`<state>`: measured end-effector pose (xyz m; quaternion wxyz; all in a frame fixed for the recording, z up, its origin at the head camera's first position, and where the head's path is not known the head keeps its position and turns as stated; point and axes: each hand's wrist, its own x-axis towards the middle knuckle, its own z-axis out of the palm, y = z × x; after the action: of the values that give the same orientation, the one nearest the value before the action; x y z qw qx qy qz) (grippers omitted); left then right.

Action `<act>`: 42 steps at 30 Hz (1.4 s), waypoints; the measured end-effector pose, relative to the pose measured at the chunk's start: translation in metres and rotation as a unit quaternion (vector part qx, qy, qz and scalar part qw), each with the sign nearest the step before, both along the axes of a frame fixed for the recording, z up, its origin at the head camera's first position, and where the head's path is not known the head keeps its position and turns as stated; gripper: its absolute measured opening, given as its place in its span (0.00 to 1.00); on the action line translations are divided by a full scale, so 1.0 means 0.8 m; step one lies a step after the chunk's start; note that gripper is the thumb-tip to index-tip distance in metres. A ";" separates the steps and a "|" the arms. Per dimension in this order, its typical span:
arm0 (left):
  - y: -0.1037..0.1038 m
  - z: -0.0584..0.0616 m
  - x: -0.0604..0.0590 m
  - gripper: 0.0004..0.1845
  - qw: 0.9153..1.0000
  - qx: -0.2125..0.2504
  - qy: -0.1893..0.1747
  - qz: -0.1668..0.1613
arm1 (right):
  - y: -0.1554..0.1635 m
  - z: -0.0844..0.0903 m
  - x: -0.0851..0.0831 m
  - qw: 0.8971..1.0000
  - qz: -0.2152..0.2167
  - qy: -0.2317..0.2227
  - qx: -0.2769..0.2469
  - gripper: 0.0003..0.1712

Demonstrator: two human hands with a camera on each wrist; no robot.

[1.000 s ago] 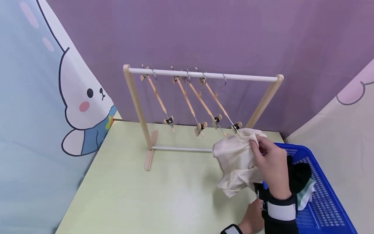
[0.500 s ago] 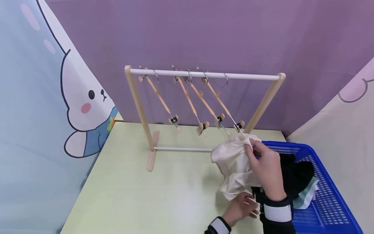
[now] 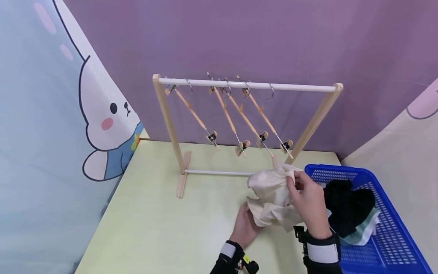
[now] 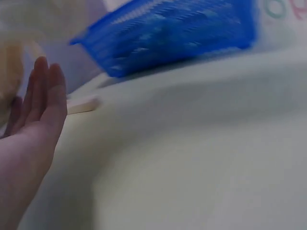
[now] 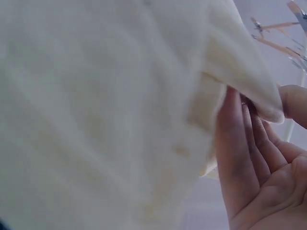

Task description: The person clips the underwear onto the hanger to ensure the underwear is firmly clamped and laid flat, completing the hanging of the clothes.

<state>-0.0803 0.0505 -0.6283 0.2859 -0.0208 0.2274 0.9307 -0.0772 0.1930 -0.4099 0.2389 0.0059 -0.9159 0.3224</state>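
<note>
A cream cloth garment hangs crumpled in front of the rack's right part. My right hand pinches its upper edge between thumb and fingers; the right wrist view shows the fold of cloth between them. Below and to the left, my left hand is at the garment's lower left side, partly hidden by it. In the left wrist view, the fingers of that hand are fairly straight beside the cloth; whether they touch it I cannot tell. The garment's exact kind is unclear.
A wooden rack with a white top bar stands at the back of the table. Several clip hangers hang from it. At right, a blue basket holds a black cloth and a green-and-white cloth.
My left hand has come out from beneath my right forearm and moved left and up to the garment's lower left. The right hand still pinches the garment, now slightly lower.
</note>
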 end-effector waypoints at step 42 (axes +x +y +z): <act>-0.117 0.171 -0.096 0.09 0.764 -0.494 0.394 0.126 | -0.031 -0.086 -0.034 0.971 0.230 -0.042 0.051 0.13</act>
<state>-0.1569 -0.0432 -0.4915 0.0018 0.1813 0.7440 0.6431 -0.1047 0.1682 -0.4790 0.1193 0.2153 -0.9144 0.3215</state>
